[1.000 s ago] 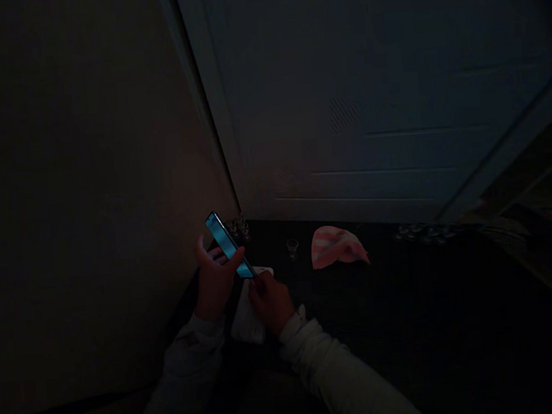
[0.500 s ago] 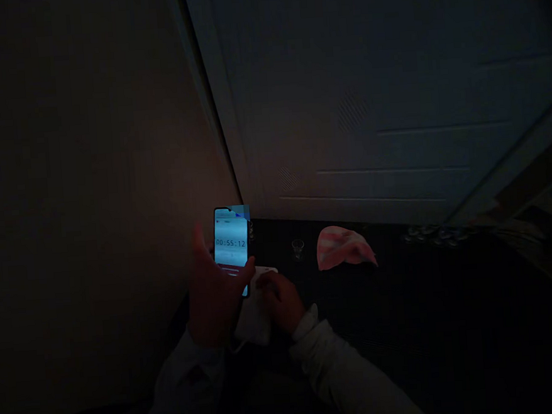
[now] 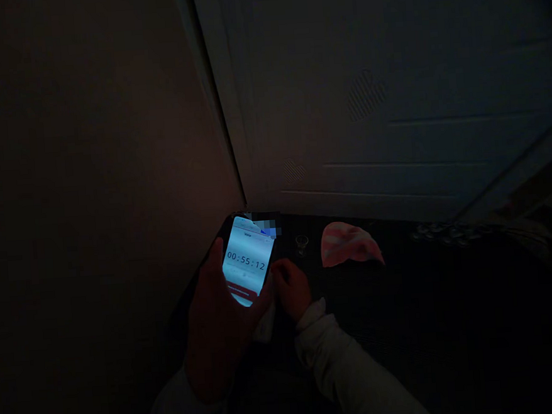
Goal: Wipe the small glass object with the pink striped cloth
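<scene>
phone point(image 3: 248, 262) screen up, top end away-right | left hand point(image 3: 220, 318) grasps it | right hand point(image 3: 294, 289) grip unclear

Nearly everything is sitting in deep darkness; the phone screen point(image 3: 246, 262) is glowing, seemingly providing the only light.

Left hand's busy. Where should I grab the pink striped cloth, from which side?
Probably pinch the pink striped cloth at its raised hump, from above with the right hand: it lies bunched, clear of the small glass; left hand holds the phone.
</scene>
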Action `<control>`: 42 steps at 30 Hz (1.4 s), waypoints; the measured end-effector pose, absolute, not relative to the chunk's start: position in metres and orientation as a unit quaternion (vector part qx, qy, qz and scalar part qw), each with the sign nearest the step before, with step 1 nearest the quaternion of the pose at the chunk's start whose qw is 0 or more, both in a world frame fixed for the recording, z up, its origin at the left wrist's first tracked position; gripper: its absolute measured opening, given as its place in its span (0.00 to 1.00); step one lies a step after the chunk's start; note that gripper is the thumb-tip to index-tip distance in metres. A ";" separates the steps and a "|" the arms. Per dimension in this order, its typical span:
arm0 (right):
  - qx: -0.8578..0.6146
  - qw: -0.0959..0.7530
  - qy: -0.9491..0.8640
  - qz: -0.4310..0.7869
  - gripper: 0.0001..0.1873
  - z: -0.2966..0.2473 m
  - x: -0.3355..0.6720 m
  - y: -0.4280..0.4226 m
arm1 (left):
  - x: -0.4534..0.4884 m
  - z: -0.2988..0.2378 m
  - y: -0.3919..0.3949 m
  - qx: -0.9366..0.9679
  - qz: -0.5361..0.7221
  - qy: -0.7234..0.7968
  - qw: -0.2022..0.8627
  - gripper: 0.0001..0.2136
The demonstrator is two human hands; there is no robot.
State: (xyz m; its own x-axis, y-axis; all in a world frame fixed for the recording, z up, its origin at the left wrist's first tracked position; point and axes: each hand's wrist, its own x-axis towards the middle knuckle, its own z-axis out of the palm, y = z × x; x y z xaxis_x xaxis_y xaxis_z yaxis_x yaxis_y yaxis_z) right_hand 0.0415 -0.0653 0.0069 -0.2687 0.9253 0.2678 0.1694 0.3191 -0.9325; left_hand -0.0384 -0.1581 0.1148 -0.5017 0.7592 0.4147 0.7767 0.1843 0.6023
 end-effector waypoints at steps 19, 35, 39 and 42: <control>-0.457 0.339 -0.602 0.561 0.04 -0.007 0.049 -0.048 | -0.056 0.082 -0.146 -0.580 -0.270 -0.767 -0.058 0.38; -0.408 0.228 -0.526 0.710 0.08 0.006 0.045 -0.056 | -0.059 0.062 -0.135 -0.568 -0.159 -0.804 -0.073 0.33; -0.395 0.226 -0.516 0.726 0.08 0.008 0.044 -0.058 | -0.061 0.059 -0.134 -0.570 -0.150 -0.804 -0.075 0.32; -0.388 0.225 -0.511 0.733 0.09 0.008 0.044 -0.059 | -0.064 0.056 -0.135 -0.585 -0.138 -0.796 -0.071 0.34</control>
State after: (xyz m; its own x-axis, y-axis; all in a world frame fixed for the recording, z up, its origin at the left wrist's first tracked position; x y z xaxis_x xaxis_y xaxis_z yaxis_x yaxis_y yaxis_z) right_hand 0.0439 -0.0588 0.0083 -0.5981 0.7262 -0.3389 0.0668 -0.3762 -0.9241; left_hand -0.0644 -0.1347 0.0560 -0.3048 0.9511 0.0498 0.9120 0.2764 0.3030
